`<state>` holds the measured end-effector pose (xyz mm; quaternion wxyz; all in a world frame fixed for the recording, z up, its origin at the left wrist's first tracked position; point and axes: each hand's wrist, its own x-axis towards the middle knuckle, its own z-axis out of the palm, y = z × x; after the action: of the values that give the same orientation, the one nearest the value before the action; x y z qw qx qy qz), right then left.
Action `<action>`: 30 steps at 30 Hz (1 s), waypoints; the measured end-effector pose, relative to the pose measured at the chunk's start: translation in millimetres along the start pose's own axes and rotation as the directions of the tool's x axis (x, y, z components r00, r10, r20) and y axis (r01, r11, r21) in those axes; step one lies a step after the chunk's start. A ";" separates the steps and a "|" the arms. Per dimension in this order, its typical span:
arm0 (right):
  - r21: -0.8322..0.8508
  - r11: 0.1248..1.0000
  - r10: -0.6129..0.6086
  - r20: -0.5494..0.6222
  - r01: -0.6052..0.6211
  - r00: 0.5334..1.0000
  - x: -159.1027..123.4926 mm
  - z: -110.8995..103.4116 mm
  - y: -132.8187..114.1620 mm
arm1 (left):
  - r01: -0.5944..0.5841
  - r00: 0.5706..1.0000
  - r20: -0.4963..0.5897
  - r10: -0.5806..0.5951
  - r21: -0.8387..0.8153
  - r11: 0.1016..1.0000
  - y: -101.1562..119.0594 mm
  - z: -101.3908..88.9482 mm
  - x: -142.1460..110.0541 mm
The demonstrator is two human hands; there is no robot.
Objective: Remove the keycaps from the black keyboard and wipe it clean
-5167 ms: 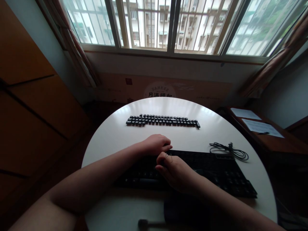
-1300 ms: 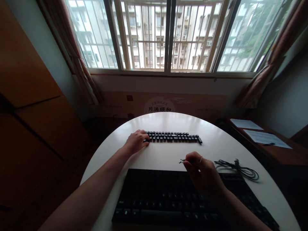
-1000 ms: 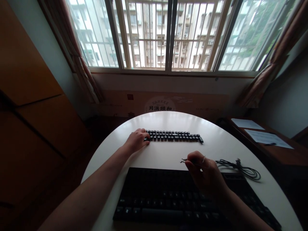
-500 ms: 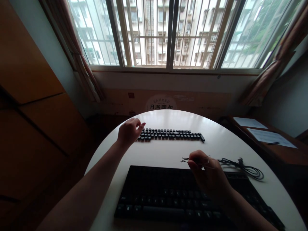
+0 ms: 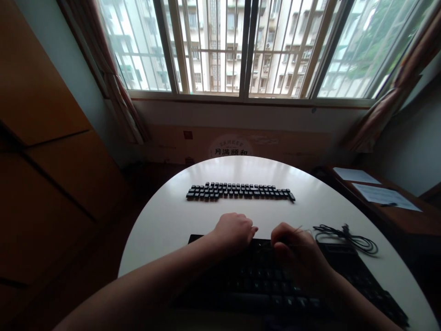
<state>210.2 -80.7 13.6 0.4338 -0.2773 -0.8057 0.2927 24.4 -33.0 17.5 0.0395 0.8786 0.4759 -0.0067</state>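
A black keyboard (image 5: 268,299) lies at the front of the white round table. Many of its upper key places are bare and dark, while lower rows still carry keycaps. My right hand (image 5: 292,243) is closed on a thin wire keycap puller (image 5: 299,231), held over the keyboard's upper part; its tips are hard to see against the black. My left hand (image 5: 234,232) hovers over the keyboard's upper edge beside it, fingers curled, and what they hold, if anything, is hidden. Beyond both hands, loose black keycaps (image 5: 237,191) lie in tidy rows.
A coiled black cable (image 5: 354,241) rests on the white table (image 5: 155,230), right of my right hand. Further right, a brown desk (image 5: 386,218) bears papers (image 5: 382,195) and a pen. A barred window is ahead, and a wooden cabinet (image 5: 51,161) stands left.
My left hand has come back from the left end of the keycap rows to the keyboard, near my right hand. My right hand has lowered slightly, with the keycap puller still in it.
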 end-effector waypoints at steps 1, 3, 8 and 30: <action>0.021 1.000 0.023 -0.005 -0.023 1.000 -0.2 -0.6 -2.4 | -0.015 1.000 0.005 0.015 -0.020 1.000 -2.4 2.6 2.2; 0.078 0.993 0.086 0.025 -0.088 0.996 0.3 0.1 -9.1 | -0.020 1.000 0.020 0.021 -0.070 0.997 -7.2 6.9 5.6; 0.198 0.936 0.240 0.244 -0.291 0.940 0.9 15.9 -18.4 | 0.034 0.999 0.011 -0.033 -0.170 0.985 -13.9 14.9 9.8; -0.090 0.976 0.219 0.326 -0.200 0.920 -12.3 33.9 -1.7 | 0.061 0.998 0.035 -0.056 -0.163 0.985 -13.3 18.7 13.9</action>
<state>186.5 -98.4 -7.1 0.2495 -0.3202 -0.8410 0.3577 21.4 -15.5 -2.6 0.1185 0.8578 0.4998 0.0179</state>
